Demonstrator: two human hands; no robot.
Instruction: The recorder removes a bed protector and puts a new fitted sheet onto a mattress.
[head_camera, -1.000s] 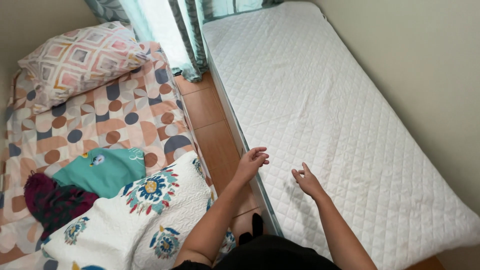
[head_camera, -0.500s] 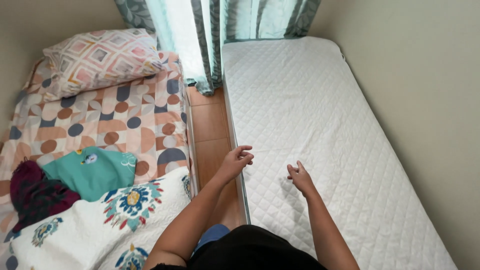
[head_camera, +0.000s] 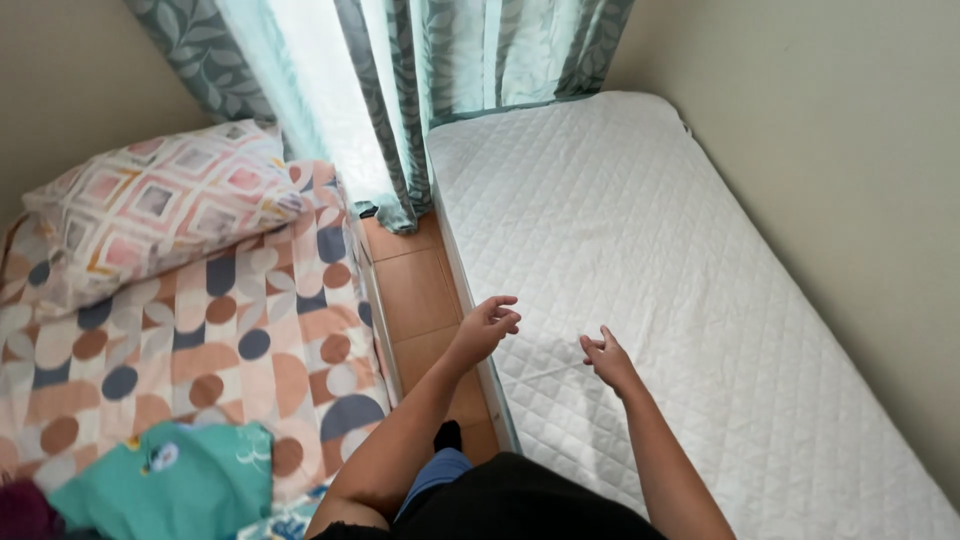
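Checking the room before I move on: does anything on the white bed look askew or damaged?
Only a small ridge in the quilted white mattress cover, between the left hand and right hand. Otherwise it lies flat, with no stain or tear visible.

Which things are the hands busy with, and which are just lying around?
Busy with:
left hand
right hand
white quilted mattress

Just lying around:
patterned pillow
circle-print bed sheet
teal garment
curtains

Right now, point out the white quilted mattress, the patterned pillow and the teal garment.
white quilted mattress (head_camera: 690, 250), head view, bare middle.
patterned pillow (head_camera: 160, 205), head view, centre.
teal garment (head_camera: 175, 480), head view, middle fold.
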